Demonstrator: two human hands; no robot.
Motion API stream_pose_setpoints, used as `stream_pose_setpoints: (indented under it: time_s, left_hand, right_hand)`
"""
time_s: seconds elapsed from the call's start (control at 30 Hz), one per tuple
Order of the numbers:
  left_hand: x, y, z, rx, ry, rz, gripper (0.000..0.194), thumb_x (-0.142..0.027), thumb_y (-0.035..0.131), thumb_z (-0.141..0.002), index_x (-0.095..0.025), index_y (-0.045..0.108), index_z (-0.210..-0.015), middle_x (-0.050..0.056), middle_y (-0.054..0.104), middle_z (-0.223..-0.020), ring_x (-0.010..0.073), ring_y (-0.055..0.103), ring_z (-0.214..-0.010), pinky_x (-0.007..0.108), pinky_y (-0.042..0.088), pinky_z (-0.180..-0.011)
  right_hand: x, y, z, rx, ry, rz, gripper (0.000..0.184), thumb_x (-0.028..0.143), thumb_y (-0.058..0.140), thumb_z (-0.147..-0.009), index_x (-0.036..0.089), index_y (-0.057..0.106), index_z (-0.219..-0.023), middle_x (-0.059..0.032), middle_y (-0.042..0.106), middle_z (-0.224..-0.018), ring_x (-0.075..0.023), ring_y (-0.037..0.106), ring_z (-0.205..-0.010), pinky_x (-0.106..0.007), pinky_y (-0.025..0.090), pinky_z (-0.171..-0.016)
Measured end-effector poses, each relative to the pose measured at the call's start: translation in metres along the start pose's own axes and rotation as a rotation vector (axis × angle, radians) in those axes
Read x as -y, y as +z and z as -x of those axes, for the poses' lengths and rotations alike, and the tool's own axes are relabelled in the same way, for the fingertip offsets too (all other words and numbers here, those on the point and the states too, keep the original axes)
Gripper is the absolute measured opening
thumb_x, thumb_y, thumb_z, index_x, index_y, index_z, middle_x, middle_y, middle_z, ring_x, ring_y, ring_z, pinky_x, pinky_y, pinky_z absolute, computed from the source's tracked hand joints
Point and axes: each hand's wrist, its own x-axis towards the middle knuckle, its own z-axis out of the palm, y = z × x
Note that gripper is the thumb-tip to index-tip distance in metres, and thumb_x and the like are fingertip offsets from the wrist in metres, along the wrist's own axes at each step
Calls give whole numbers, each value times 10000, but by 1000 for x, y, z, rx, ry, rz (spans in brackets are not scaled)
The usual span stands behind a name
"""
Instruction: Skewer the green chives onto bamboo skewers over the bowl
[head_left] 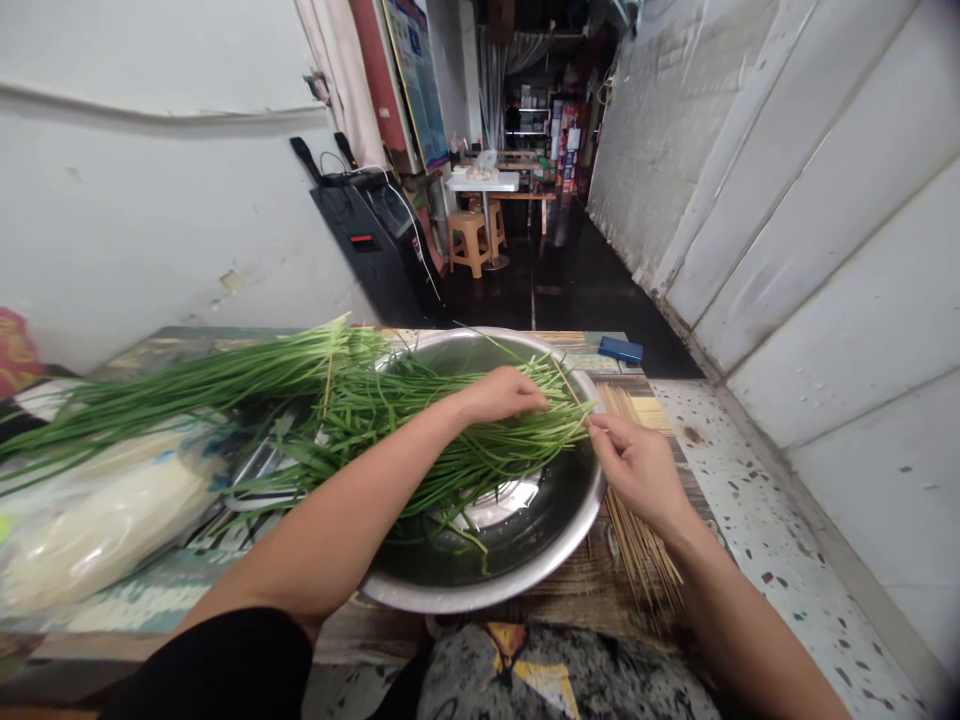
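Observation:
A heap of green garlic chives (450, 450) lies in a large steel basin (487, 595), pale stem ends pointing right. My left hand (510, 393) rests over the chives near their stem ends, fingers curled round some stems. At the basin's right rim, my right hand (634, 465) pinches the near end of a thin bamboo skewer (567, 380), which lies across the pale stems. Whether the skewer passes through them I cannot tell. Left of the basin, another bunch of chives (225, 375) has a skewer (328, 385) across its stems.
Loose bamboo skewers (641, 555) lie on the table right of the basin, with a blue box (620, 349) beyond. A clear plastic bag with pale contents (112, 520) and a metal tray (262, 455) sit at left. Stools (469, 242) and a white table (480, 182) stand farther back.

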Motion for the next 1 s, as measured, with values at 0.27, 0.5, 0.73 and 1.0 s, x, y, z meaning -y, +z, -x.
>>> stream_pose_setpoints:
  time_s: [0.27, 0.5, 0.73, 1.0]
  left_hand:
    - [-7, -19, 12, 265, -78, 187, 300, -169, 649, -618, -275, 733, -886, -7, 718, -817, 104, 588, -615, 195, 422, -622]
    - [1, -20, 9, 121, 10, 72, 162, -250, 636, -678, -222, 747, -792, 11, 713, -759, 131, 599, -658, 211, 415, -647]
    - [-3, -16, 6, -188, 36, -147, 224, -186, 608, -700, -215, 737, -882, 35, 704, -863, 176, 597, -809, 256, 401, -789]
    - [-59, -2, 24, -96, 287, -295, 197, -362, 605, -758, -215, 735, -781, 32, 658, -708, 158, 550, -685, 283, 361, -719]
  right_hand:
    - [-7, 4, -3, 34, 58, -81, 302, 293, 437, -851, 158, 689, -946, -25, 659, -647, -169, 615, -643, -252, 457, -612]
    - [-9, 1, -4, -3, 75, -66, 310, 309, 450, -844, 149, 690, -958, -40, 691, -727, -168, 625, -655, -253, 462, -622]
    - [-8, 1, -3, -38, 63, -69, 299, 310, 463, -840, 146, 691, -944, -53, 708, -797, -181, 641, -717, -253, 469, -659]
    - [-18, 7, -12, -21, 99, -61, 271, 263, 464, -827, 151, 697, -907, -43, 708, -784, -178, 641, -724, -256, 467, -683]
